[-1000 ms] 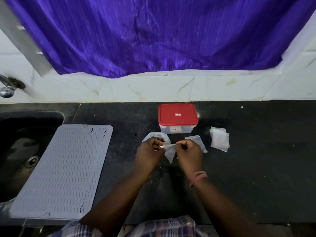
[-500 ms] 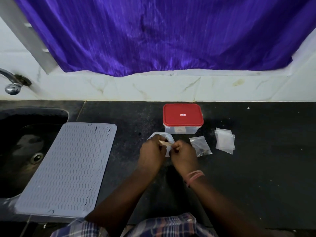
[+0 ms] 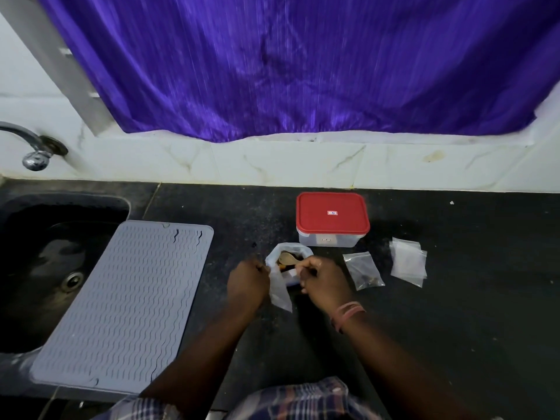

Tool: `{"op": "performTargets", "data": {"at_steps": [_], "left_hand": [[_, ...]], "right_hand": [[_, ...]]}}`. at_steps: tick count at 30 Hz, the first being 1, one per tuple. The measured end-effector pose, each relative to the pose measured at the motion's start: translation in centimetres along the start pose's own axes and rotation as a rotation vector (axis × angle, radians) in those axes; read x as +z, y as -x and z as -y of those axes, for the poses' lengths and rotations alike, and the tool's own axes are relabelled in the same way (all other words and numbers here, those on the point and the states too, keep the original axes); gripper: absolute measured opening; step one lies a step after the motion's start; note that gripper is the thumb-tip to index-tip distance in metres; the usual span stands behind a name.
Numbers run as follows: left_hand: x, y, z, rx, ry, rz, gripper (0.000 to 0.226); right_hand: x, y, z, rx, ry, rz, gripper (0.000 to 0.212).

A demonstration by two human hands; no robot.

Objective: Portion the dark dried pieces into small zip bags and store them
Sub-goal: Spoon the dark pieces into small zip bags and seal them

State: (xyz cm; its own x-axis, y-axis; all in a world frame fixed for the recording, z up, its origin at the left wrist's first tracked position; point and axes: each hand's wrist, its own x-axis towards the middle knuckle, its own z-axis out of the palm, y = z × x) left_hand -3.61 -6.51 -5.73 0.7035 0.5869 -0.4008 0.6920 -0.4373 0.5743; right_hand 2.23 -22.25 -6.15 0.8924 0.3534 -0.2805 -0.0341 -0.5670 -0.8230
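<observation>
My left hand pinches the top edge of a small clear zip bag that hangs down between my hands. My right hand grips the handle of a wooden spoon. The spoon's bowl lies in a white-rimmed bowl that holds dark dried pieces. A filled zip bag with dark pieces at its bottom lies flat to the right. Further right sits a small stack of unfilled zip bags. A clear box with a red lid stands closed behind the bowl.
A grey ribbed mat covers part of the dark sink on the left, below a tap. The black counter stretches right. A purple curtain hangs over the tiled wall behind.
My hands have parted. The right hand now holds the spoon in the bowl, and the left hand holds the bag, which hangs down in view. The camera view has shifted slightly.
</observation>
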Motion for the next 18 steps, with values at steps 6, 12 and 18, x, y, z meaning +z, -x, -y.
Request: {"op": "performTargets", "data": {"at_steps": [6, 12, 18], "left_hand": [[-0.1, -1.2, 0.6, -0.061, 0.022, 0.090, 0.024], [1.9, -1.6, 0.7, -0.167, 0.456, 0.256, 0.015], [3.7, -2.3, 1.7, -0.237, 0.503, 0.235, 0.018]], "right_hand": [[-0.6, -2.3, -2.4, -0.008, 0.561, -0.260, 0.021], [0.1, -3.8, -2.4, 0.031, 0.474, -0.123, 0.011], [-0.6, -3.5, -1.5, -0.269, 0.686, -0.150, 0.013]]}}
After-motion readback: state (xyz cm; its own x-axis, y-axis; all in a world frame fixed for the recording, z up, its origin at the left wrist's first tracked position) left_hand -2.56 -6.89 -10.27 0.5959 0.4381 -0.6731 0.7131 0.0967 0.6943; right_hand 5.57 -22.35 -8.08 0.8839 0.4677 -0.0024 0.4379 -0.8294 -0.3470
